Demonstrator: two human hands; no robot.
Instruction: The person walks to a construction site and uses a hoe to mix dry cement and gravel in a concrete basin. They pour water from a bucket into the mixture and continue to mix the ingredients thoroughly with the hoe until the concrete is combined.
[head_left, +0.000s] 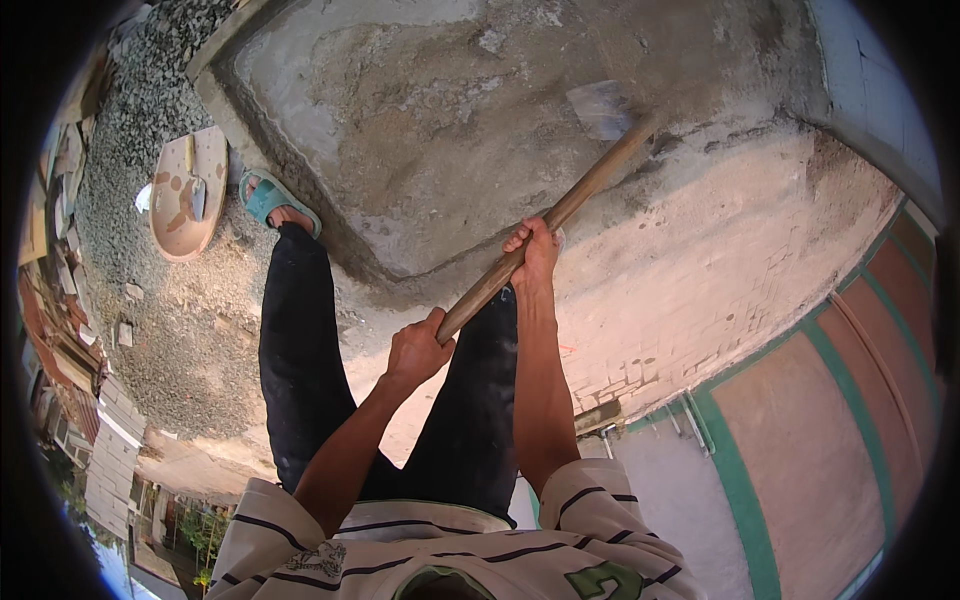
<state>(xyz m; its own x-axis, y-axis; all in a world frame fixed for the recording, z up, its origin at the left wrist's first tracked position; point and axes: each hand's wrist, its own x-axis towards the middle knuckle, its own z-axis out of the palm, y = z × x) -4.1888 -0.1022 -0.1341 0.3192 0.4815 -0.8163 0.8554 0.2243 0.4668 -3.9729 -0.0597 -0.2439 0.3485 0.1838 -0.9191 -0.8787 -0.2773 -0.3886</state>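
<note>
Both my hands are wrapped round the wooden handle of a hoe (597,182), which slants from my lap up to the far right. My left hand (418,348) grips the near end, in front of my thighs. Farther up the shaft, my right hand (536,252) is closed round it beside my right knee. The pale, flat blade is blurred and sits to the left of the handle's far end, on the wet grey mortar (430,130). Low raised edges (228,110) border the mortar bed on its left side.
Left of my sandalled foot (270,202), a tan basin (180,236) with a trowel (197,185) in it stands on gravel (120,180). A pinkish, brick-patterned surface (690,290) lies to the right, beside a wall with green stripes (738,480). A pale wall (880,90) rises far right.
</note>
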